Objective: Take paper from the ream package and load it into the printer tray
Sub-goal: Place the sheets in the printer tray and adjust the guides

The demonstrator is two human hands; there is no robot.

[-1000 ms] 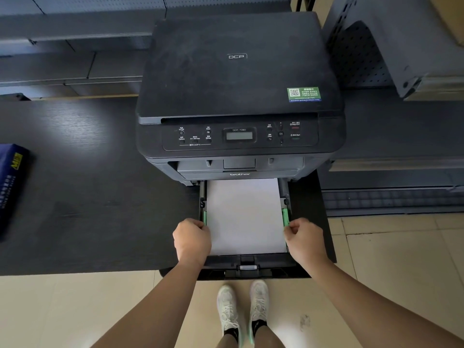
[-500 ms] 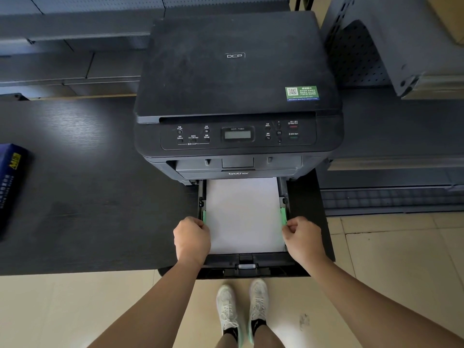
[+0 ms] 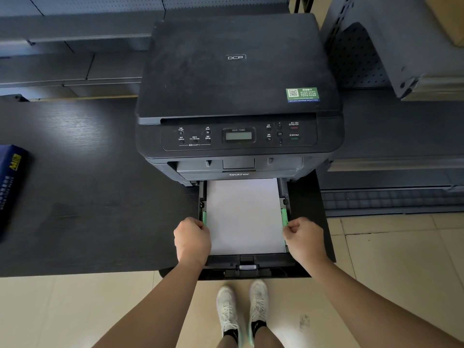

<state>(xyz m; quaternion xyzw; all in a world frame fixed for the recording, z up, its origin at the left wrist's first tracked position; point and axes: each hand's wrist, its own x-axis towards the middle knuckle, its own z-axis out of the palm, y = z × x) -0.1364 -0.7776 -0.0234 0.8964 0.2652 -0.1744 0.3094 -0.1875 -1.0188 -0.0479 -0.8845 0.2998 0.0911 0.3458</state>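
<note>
White paper fills the pulled-out tray; left hand and right hand, both clenched, grip its side edges. Ream lies far left on the desk, clear of the tray.

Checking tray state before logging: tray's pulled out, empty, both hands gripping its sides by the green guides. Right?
Not empty. The head view shows white paper lying in the pulled-out tray. The rest holds: left hand and right hand grip its sides by the green guides.

white paper lies flat in the pulled-out printer tray — blue ream package far left.
</note>
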